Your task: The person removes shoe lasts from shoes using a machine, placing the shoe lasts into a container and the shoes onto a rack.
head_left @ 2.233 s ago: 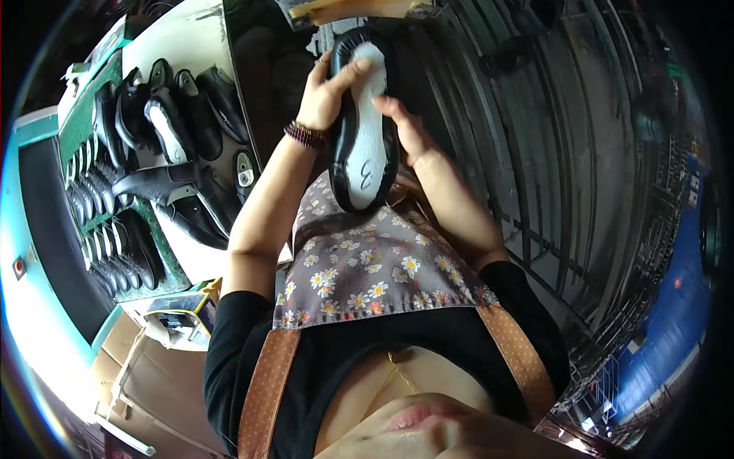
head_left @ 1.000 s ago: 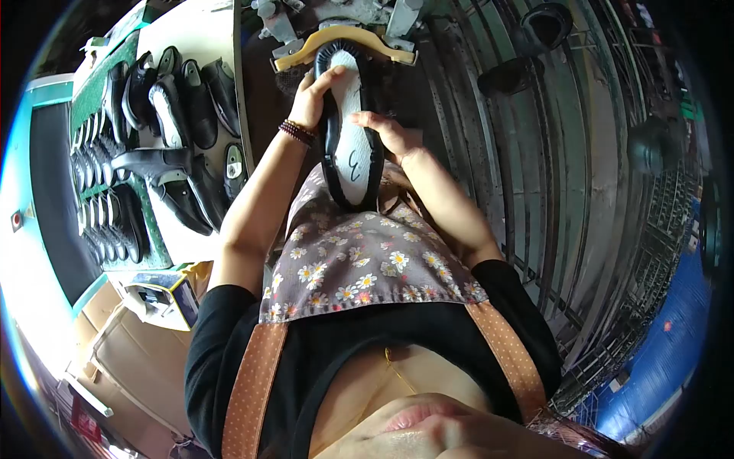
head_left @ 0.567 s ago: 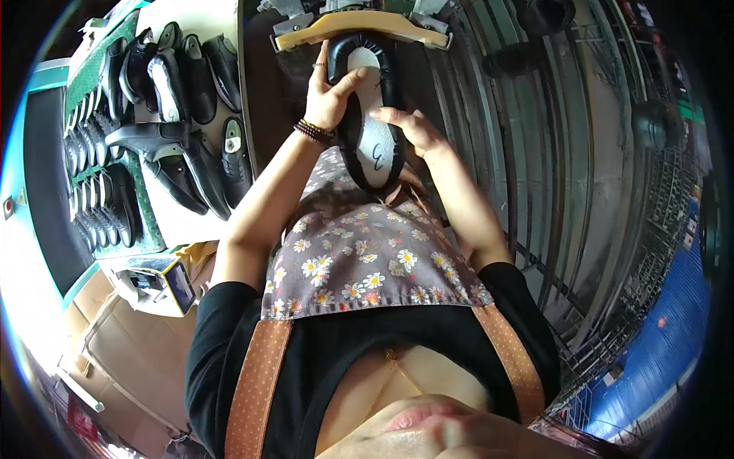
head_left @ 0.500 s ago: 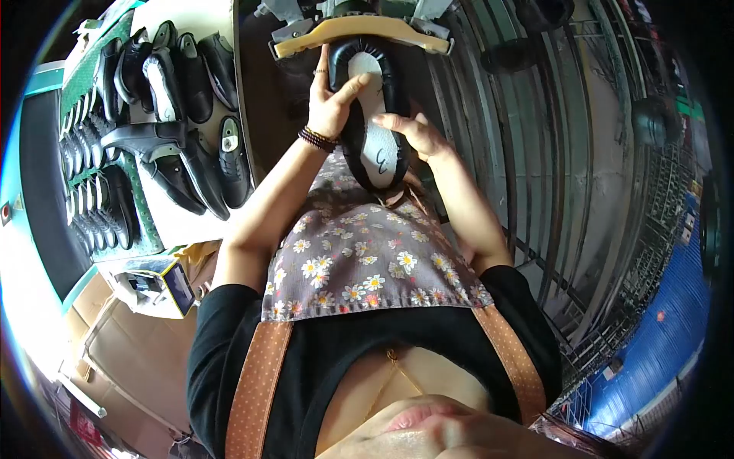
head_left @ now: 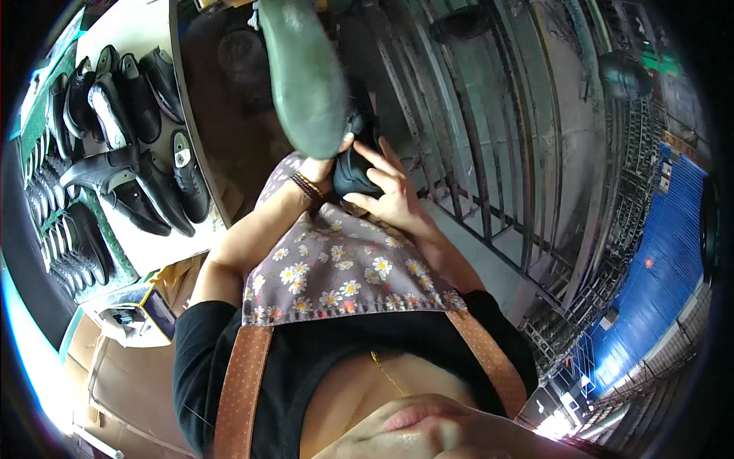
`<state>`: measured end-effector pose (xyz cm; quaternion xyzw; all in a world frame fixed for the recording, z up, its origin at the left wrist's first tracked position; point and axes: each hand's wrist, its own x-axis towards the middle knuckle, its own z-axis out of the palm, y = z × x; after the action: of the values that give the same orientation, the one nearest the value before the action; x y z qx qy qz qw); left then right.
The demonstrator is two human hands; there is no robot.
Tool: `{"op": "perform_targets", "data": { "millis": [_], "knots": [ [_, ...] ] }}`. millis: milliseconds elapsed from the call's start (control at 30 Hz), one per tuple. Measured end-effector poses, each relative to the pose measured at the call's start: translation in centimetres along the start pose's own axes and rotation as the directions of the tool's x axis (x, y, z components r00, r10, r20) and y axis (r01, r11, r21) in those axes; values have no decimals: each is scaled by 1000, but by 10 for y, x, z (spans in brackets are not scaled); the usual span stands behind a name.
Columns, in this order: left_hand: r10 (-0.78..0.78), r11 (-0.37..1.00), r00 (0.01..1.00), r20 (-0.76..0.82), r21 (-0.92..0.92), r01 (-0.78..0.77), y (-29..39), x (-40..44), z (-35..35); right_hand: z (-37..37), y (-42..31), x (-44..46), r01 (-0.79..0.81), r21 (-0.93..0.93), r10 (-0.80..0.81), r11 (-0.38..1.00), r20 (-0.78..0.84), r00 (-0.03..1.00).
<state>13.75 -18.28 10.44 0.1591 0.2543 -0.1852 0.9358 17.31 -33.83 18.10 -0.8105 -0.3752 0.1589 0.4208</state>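
A black shoe [head_left: 353,172] is held low in front of the apron [head_left: 344,252], with its dark upper now facing me. My left hand [head_left: 317,170] closes on its left side, a beaded bracelet on the wrist. Most of the left fingers are hidden behind a green, sole-shaped form [head_left: 306,80] that reaches down from the top, slightly blurred; whether it touches the shoe I cannot tell. On the right side, my right hand [head_left: 394,195] grips the shoe, thumb and fingers bent along the upper.
To the left, a white table [head_left: 157,249] carries several black shoes [head_left: 118,187], with more in rows on a green rack [head_left: 115,256]. Below stands an opened box [head_left: 138,317]. Metal rails [head_left: 489,153] run along the right, past them a blue sheet [head_left: 657,260].
The shoe has turned from its white underside to its dark upper and come lower, towards my body. The yellow bar has left view; the green form has appeared. My view has shifted right.
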Motion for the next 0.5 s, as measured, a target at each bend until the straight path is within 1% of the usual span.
{"op": "perform_targets", "data": {
  "millis": [33,67,100,133,167,200,233,267,333,367,433,467,500],
  "knots": [
    [125,988,991,38,88,-128,22,-5,11,8,0,7,1,-7,-1,1000,-39,999],
    [292,799,945,150,505,-327,17,26,-21,5,10,4,71,-84,-80,994,-102,992],
    [239,944,952,188,185,-274,22,36,-48,-2,16,2,90,-133,-112,987,-172,979],
    [186,977,956,226,-147,-155,26,47,-76,-13,22,2,108,-180,-150,978,-233,961],
    [313,913,930,191,210,-350,38,33,-51,-25,31,6,135,-231,-201,964,-292,935],
    [434,706,888,153,554,-441,51,19,-24,-42,34,9,112,-288,-210,951,-338,917],
    [477,846,877,64,238,-477,60,13,-14,-57,47,10,79,-326,-212,942,-394,894],
    [435,890,900,27,142,-434,109,-26,-60,-17,30,45,29,-378,-195,925,-407,892],
    [374,927,927,14,18,-374,142,-47,-58,-44,44,61,-42,-467,-216,883,-486,847],
    [376,927,921,-101,47,-373,151,-52,-53,-58,57,73,-67,-509,-242,858,-515,823],
    [305,943,945,-119,178,-282,172,-57,-48,-84,86,94,-150,-586,-262,796,-557,788],
    [382,879,904,-190,378,-292,176,-58,-36,-95,104,102,-208,-603,-240,770,-576,781],
    [261,890,955,-143,418,-181,187,-55,-40,-106,125,113,-248,-619,-237,745,-594,769]
  ]
}}
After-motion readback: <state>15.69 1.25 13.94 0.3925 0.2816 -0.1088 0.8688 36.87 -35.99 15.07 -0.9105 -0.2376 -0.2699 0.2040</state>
